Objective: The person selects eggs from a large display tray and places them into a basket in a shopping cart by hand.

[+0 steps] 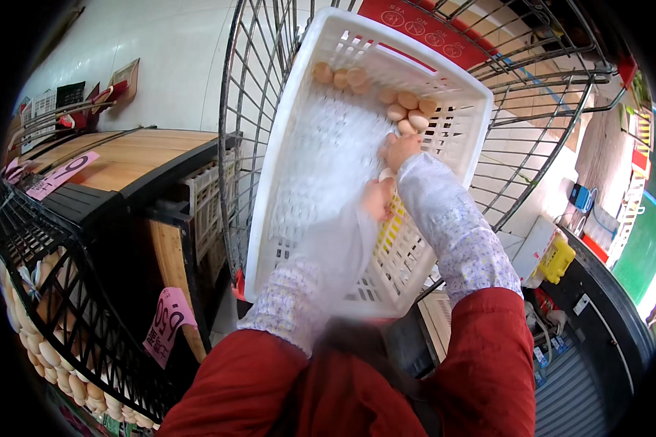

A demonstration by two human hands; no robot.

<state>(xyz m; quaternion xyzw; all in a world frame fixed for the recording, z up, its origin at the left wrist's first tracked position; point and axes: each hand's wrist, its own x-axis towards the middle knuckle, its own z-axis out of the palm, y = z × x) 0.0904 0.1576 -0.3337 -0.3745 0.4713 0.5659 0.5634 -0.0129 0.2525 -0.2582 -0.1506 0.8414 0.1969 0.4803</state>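
Note:
A white plastic crate (265, 240) with slotted walls lies before me inside a wire shopping cart (230, 104). Brown eggs (408, 100) cluster in its far right corner, and a smaller group of eggs (340, 78) lies along the far wall. My right hand (403, 150) reaches down beside the nearest eggs of the right cluster, fingers curled and partly hidden. Closer to me, my left hand (377, 199) is blurred near the right wall. A pale egg (386, 174) shows between the two hands; whether either hand grips it is unclear.
At left stands a wood-topped display (147, 150) with a pink price card (63, 175). Below it, a black mesh basket (87, 349) has many eggs (60, 377) beneath and behind it. A red sign (429, 27) hangs on the cart's far end. A dark counter (607, 306) runs along the right.

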